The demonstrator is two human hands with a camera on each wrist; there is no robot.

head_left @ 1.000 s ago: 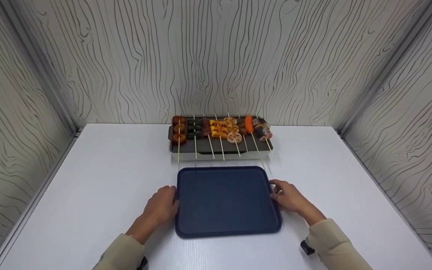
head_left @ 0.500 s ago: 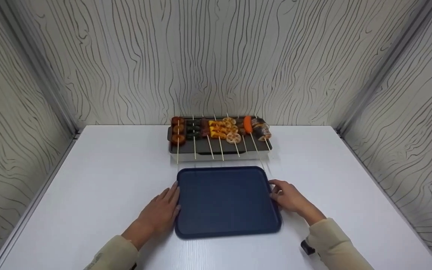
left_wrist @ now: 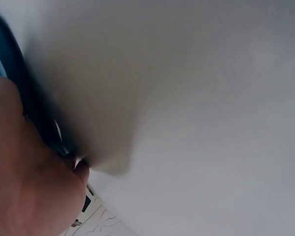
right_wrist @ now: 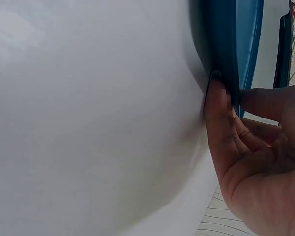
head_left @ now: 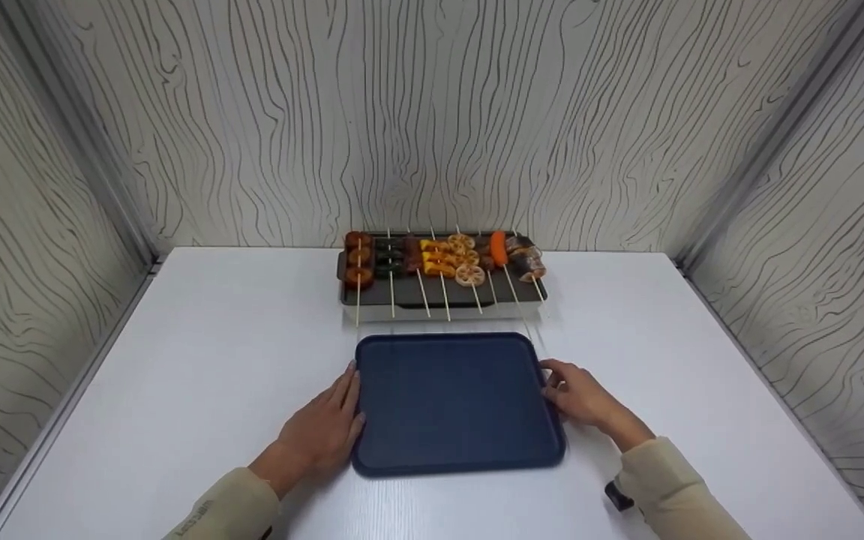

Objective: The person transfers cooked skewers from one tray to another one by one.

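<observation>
A dark blue rectangular tray (head_left: 458, 405) lies flat on the white table, with nothing on it. My left hand (head_left: 325, 426) rests along the tray's left edge, fingers extended and its thumb at the rim. The left wrist view shows that hand (left_wrist: 32, 179) against the tray's side (left_wrist: 27, 91), most of its fingers hidden. At the opposite edge, my right hand (head_left: 583, 396) pinches the rim. In the right wrist view, the thumb and fingers of the right hand (right_wrist: 258, 157) are on either side of the tray's rim (right_wrist: 223, 46).
Behind the tray stands a dark grill plate (head_left: 432, 294) on a pale base. Across it lie several skewers, among them lotus slices (head_left: 469, 275), an orange sausage (head_left: 498, 249) and yellow pieces (head_left: 438, 259). Wood-patterned walls (head_left: 432, 120) enclose the table (head_left: 214, 337) at back and sides.
My left hand has loosened from its curled hold on the tray's left edge, and its fingers now stretch forward along the rim. The tray and right hand have stayed put.
</observation>
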